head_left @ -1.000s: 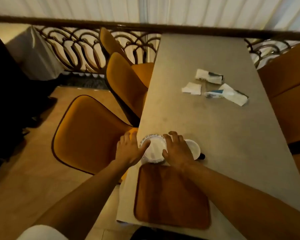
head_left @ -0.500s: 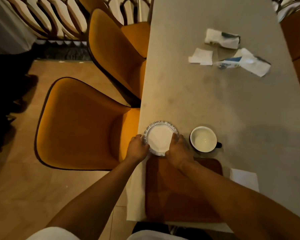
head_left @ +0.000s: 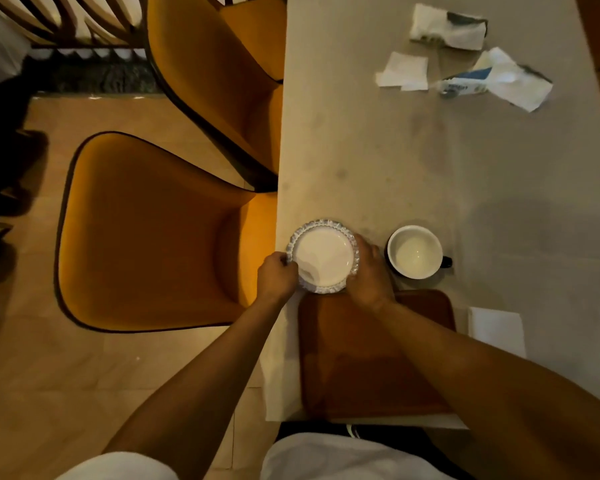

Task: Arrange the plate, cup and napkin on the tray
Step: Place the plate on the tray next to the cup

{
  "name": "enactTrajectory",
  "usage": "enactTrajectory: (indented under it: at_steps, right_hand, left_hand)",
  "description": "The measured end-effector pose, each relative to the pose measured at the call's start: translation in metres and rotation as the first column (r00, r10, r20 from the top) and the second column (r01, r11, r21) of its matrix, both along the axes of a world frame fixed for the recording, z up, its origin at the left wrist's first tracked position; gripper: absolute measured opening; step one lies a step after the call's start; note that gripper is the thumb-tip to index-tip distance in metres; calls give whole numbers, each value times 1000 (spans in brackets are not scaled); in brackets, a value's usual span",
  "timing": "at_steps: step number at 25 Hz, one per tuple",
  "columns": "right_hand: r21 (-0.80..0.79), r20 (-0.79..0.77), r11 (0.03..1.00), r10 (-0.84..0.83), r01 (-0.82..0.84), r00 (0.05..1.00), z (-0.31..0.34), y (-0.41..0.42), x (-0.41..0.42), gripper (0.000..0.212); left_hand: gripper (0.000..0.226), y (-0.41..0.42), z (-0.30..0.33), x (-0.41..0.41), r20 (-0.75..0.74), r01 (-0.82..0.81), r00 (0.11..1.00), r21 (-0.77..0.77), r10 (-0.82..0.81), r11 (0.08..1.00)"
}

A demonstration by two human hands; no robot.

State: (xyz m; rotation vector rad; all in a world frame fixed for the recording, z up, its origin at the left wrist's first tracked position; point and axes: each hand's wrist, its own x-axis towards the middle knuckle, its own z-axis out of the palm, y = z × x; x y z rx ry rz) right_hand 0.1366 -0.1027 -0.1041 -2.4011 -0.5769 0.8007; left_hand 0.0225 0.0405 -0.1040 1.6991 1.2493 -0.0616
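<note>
Plate (head_left: 323, 256) is gripped at opposite rim edges by left hand (head_left: 276, 277) and right hand (head_left: 369, 271), fingers closed, at frame centre; tray (head_left: 371, 355) lies directly below, toward the wearer

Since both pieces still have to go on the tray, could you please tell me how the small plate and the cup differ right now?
The white plate with a patterned scalloped rim is shallow and gripped at opposite edges by the left hand and right hand; the white-lined dark-handled cup is deep and untouched. The plate lies left of the cup. Both look empty and sit just beyond the brown wooden tray.
</note>
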Motion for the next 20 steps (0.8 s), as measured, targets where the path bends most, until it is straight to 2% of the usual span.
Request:
enactTrajectory:
  at_steps: [4, 7, 13, 20]
  right_hand:
    - [203, -80, 976, -66, 81, 995, 8, -17, -8, 87]
    - [268, -186, 956, -73, 122, 980, 13, -41, -20, 92]
    - [195, -319, 968, -92, 160, 943, 9, -92, -56, 98]
    - [144, -360, 978, -91, 152, 928, 0, -117, -77, 93]
  left_hand:
    - [24, -8, 2, -20, 10, -74, 997, -52, 75, 996]
    - [19, -24, 8, -45, 35, -78, 996, -57, 80, 995]
    - [17, -62, 11, -89, -14, -29, 1000, -63, 28, 998]
    - [17, -90, 2, -112, -123, 25, 992, -25, -28, 999]
